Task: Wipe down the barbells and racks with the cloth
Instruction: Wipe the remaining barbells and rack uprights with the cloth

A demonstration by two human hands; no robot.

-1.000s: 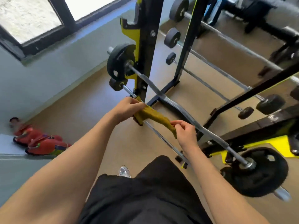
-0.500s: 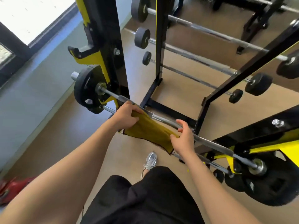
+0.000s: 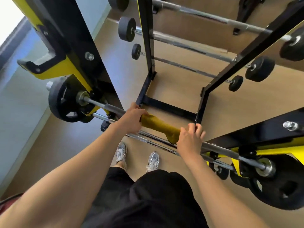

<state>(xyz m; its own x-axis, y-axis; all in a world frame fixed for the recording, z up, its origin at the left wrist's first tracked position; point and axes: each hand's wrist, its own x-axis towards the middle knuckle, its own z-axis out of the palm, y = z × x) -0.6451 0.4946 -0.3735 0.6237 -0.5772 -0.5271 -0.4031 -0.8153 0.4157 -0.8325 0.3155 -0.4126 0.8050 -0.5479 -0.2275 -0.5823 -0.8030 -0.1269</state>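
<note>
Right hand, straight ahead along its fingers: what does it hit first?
Probably the black rack post just past the right hand, which holds the yellow cloth on the barbell. The post's foot sits lower, on the floor, so depth is unclear.

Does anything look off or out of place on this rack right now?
Nothing stands out. The barbells sit in the rack, and the left hand and right hand hold the cloth over the nearest one.

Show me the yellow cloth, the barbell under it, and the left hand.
yellow cloth (image 3: 158, 125), head view, middle of its stretched part.
barbell (image 3: 105, 105), head view, bare knurled shaft.
left hand (image 3: 133, 118), head view, its back.
</note>
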